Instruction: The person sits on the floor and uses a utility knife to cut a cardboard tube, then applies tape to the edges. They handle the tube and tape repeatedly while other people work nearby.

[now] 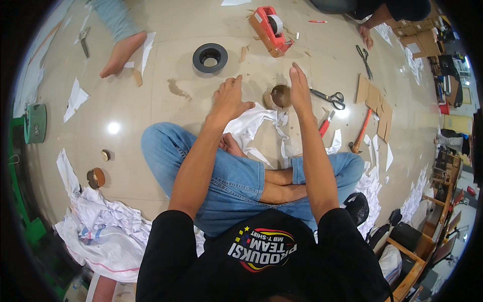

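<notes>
My left hand (pixel 230 99) is open over the floor, its fingers a little bent and thumb out to the side, near a white cloth-like piece (pixel 251 121) lying before my crossed legs. My right hand (pixel 300 90) is open and edge-on, with fingers stretched forward. Just left of it stands a roll of brown tape (pixel 269 100) with its hollow core facing up; I cannot tell whether the hand touches it. A black ring-shaped roll (pixel 198 58) lies beyond my left hand. Black-handled scissors (pixel 336 99) and a red utility knife (pixel 326 125) lie right of my right hand.
A red tape dispenser (pixel 261 27) stands ahead. At right are a hammer (pixel 362 131), cardboard pieces (pixel 373 93) and more scissors (pixel 365 60). Another person's foot (pixel 123 53) rests far left; another's hand (pixel 366 36) far right. White scraps (pixel 108 216) pile at lower left.
</notes>
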A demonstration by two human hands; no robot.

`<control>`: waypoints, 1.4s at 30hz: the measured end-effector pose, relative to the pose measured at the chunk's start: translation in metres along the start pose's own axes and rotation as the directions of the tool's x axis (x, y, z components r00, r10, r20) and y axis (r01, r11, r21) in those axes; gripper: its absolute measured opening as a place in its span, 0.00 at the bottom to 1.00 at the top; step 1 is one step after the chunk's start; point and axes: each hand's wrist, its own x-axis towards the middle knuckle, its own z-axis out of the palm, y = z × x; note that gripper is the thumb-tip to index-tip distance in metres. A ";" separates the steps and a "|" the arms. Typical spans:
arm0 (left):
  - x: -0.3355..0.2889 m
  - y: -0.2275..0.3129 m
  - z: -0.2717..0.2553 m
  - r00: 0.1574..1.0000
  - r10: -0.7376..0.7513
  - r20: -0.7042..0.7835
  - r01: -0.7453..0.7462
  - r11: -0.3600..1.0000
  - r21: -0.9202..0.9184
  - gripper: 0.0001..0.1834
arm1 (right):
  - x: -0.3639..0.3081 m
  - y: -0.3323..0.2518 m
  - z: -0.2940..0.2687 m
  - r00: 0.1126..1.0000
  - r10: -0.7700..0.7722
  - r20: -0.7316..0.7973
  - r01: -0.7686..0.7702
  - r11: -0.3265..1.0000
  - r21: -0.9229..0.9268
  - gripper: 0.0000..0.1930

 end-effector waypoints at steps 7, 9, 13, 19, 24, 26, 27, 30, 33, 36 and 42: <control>-0.002 0.005 0.000 0.997 -0.009 0.072 0.009 1.000 0.001 0.59 | -0.060 0.043 -0.022 0.992 0.109 0.061 -0.110 0.994 0.024 0.43; -0.002 0.005 0.001 0.996 -0.008 0.084 0.008 1.000 0.004 0.59 | -0.071 0.054 -0.016 0.996 0.050 0.071 -0.048 0.998 -0.029 0.46; -0.001 0.000 0.005 0.995 -0.005 0.095 0.003 1.000 0.016 0.60 | -0.076 0.041 0.002 1.000 -0.025 0.019 0.028 0.986 -0.162 0.51; 0.000 -0.010 0.014 0.998 0.061 0.025 -0.062 0.998 0.017 0.49 | -0.067 0.017 0.023 1.000 -0.006 -0.014 0.003 0.978 -0.208 0.53; 0.019 -0.019 0.019 0.990 -0.051 0.135 0.132 0.704 -0.698 0.33 | -0.068 0.002 0.020 0.997 0.007 0.074 -0.024 0.972 0.235 0.50; 0.006 0.009 -0.001 0.958 -0.042 0.284 0.281 0.347 -0.895 0.31 | -0.078 -0.002 0.010 0.991 0.024 0.128 -0.076 0.905 0.419 0.49; 0.000 0.016 -0.008 0.963 0.014 0.270 0.254 0.296 -0.921 0.32 | -0.085 -0.016 0.002 0.986 0.037 0.166 -0.113 0.869 0.482 0.49; -0.012 0.034 -0.024 0.954 0.171 0.248 0.227 0.131 -0.965 0.34 | -0.097 -0.037 -0.016 0.968 0.020 0.248 -0.163 0.803 0.573 0.46; -0.021 0.044 -0.028 0.921 0.283 0.267 0.281 -0.009 -0.960 0.35 | -0.104 -0.039 -0.024 0.970 0.011 0.244 -0.165 0.765 0.623 0.44; -0.035 0.049 -0.023 0.928 0.307 0.212 0.229 -0.020 -0.973 0.40 | -0.112 -0.047 -0.025 0.977 0.021 0.211 -0.157 0.741 0.653 0.41; -0.046 0.058 -0.021 0.961 0.277 -0.017 -0.095 0.268 -0.959 0.58 | -0.117 -0.037 -0.018 0.939 0.055 0.340 -0.314 0.542 0.779 0.34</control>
